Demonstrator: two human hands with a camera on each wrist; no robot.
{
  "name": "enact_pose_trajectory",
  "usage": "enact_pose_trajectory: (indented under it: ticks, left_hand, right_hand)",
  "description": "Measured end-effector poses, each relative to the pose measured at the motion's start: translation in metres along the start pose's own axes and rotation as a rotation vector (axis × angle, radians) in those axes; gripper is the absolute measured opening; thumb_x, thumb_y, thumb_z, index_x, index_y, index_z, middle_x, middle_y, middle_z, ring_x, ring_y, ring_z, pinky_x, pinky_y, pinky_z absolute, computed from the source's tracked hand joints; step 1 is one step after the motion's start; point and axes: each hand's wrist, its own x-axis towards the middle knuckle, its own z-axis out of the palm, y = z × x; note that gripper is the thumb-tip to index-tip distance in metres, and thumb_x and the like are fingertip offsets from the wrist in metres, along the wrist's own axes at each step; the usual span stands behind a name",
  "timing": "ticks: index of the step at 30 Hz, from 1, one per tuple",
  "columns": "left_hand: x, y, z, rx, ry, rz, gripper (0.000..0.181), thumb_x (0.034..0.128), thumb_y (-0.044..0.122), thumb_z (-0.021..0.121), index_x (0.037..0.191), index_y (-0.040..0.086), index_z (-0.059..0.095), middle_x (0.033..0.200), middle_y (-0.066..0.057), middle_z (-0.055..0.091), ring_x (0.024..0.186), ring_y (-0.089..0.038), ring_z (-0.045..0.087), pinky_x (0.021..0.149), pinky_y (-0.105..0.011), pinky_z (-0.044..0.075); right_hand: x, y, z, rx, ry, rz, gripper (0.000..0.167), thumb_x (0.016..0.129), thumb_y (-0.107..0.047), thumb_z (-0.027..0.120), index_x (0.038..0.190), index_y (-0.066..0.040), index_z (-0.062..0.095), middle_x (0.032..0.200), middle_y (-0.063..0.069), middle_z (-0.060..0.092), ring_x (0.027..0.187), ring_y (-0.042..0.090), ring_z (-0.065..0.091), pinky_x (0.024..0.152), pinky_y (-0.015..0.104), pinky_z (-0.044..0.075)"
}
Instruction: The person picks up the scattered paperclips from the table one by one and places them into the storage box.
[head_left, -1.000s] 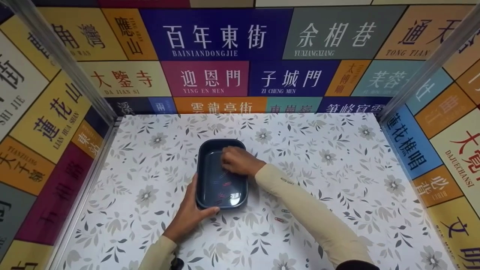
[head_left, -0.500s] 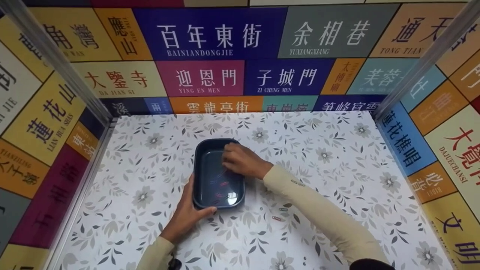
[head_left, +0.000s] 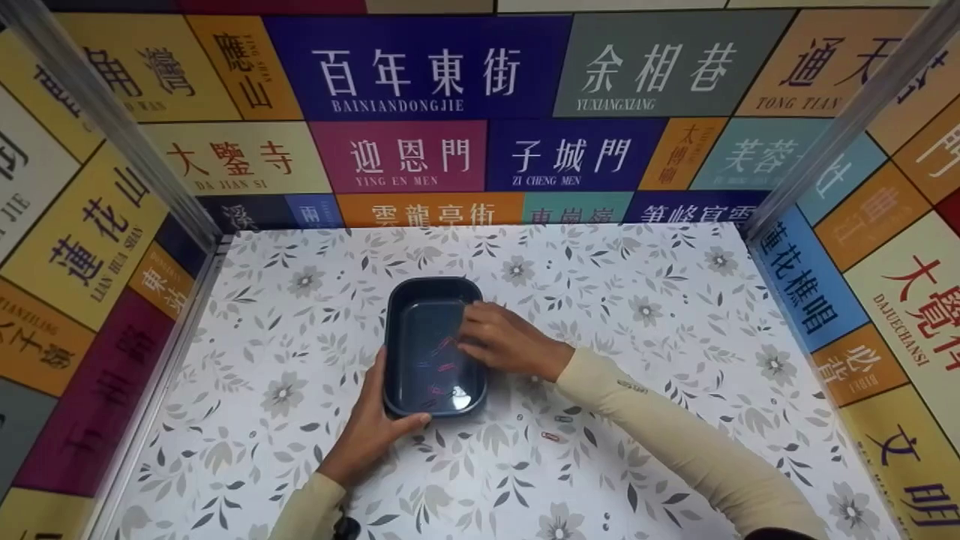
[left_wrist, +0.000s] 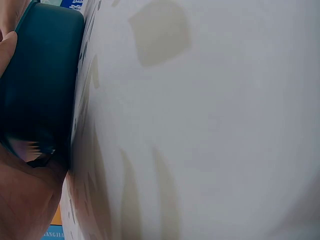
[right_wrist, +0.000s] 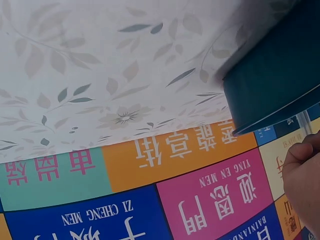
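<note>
A dark blue rectangular box with rounded corners stands on the table, its top uncovered. My left hand grips its near left corner, thumb at the near rim and fingers along the left side. Inside lie several small paper clips, red and blue. My right hand is over the box's right rim, fingers bent; whether anything is between them is hidden. From the left wrist, the box wall shows close to the hand. In the right wrist view, part of my right hand appears beside the box's edge.
Two paper clips, one red and one greenish, lie on the table right of the box. A white floral cloth covers the tabletop. Panels with coloured signs enclose the back and both sides.
My right hand has drawn back rightward from over the box's interior to its right rim. My left hand keeps its grip on the box. The head view has shifted slightly.
</note>
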Motion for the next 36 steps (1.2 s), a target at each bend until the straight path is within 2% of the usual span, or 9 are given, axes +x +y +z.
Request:
enact_pose_trajectory:
  ticks: [5,10,15,19,26,31,36]
  left_hand:
    - [0.0,-0.001,0.0,-0.011,0.002,0.01,0.136,0.0832,0.039,0.099,0.179,0.031,0.003,0.183,-0.005,0.017,0.167,-0.026,0.017,0.133,-0.053,0.013]
    - [0.001,-0.001,0.001,-0.02,0.002,0.014,0.136,0.0827,0.038,0.099,0.179,0.033,0.003,0.184,-0.003,0.016,0.168,-0.027,0.016,0.133,-0.055,0.011]
    - [0.0,-0.001,0.002,-0.011,0.006,0.005,0.135,0.0834,0.04,0.099,0.18,0.029,0.004,0.184,-0.002,0.014,0.169,-0.026,0.014,0.133,-0.056,0.01]
    - [0.0,-0.001,0.002,-0.008,0.001,-0.012,0.135,0.0838,0.04,0.098,0.179,0.032,0.003,0.184,0.0,0.013,0.169,-0.025,0.012,0.134,-0.057,0.009]
    - [0.0,0.0,0.001,0.011,-0.007,0.028,0.132,0.0878,0.03,0.097,0.18,0.023,0.002,0.184,-0.008,0.012,0.169,-0.031,0.013,0.132,-0.06,0.015]
    - [0.001,0.0,0.0,-0.006,-0.005,0.029,0.135,0.0859,0.027,0.098,0.18,0.027,0.002,0.184,-0.006,0.014,0.168,-0.028,0.014,0.132,-0.057,0.014]
    - [0.001,-0.001,0.0,0.01,0.002,0.033,0.134,0.0862,0.032,0.098,0.18,0.025,0.002,0.184,-0.009,0.013,0.168,-0.032,0.014,0.132,-0.06,0.014]
  right_hand:
    - [-0.012,-0.008,-0.005,0.022,0.018,-0.014,0.005,0.1,-0.012,0.082,0.102,-0.007,0.079,0.104,0.006,0.066,0.095,0.024,0.06,0.087,0.042,0.054]
    - [-0.029,-0.012,-0.009,0.056,0.052,-0.031,0.005,0.098,-0.007,0.082,0.101,-0.007,0.078,0.106,0.005,0.066,0.1,0.023,0.064,0.091,0.042,0.055]
    - [-0.048,-0.014,-0.011,0.122,0.082,0.018,0.002,0.101,-0.009,0.08,0.1,-0.008,0.08,0.1,0.004,0.065,0.093,0.019,0.06,0.084,0.037,0.053]
    - [-0.061,-0.015,-0.011,0.152,0.123,0.04,0.002,0.1,-0.007,0.081,0.099,-0.009,0.081,0.096,0.003,0.064,0.089,0.017,0.059,0.079,0.034,0.052]
    - [-0.081,-0.017,-0.009,0.166,0.163,0.055,0.003,0.099,-0.007,0.083,0.1,-0.006,0.08,0.093,0.004,0.063,0.087,0.018,0.059,0.077,0.032,0.053]
    - [-0.095,-0.016,-0.001,0.177,0.179,0.076,0.003,0.098,-0.006,0.083,0.1,-0.005,0.081,0.093,0.004,0.063,0.086,0.016,0.058,0.075,0.03,0.053]
    - [-0.108,-0.014,0.003,0.199,0.189,0.11,0.005,0.1,-0.009,0.081,0.1,-0.003,0.081,0.094,0.002,0.063,0.086,0.015,0.059,0.076,0.028,0.052]
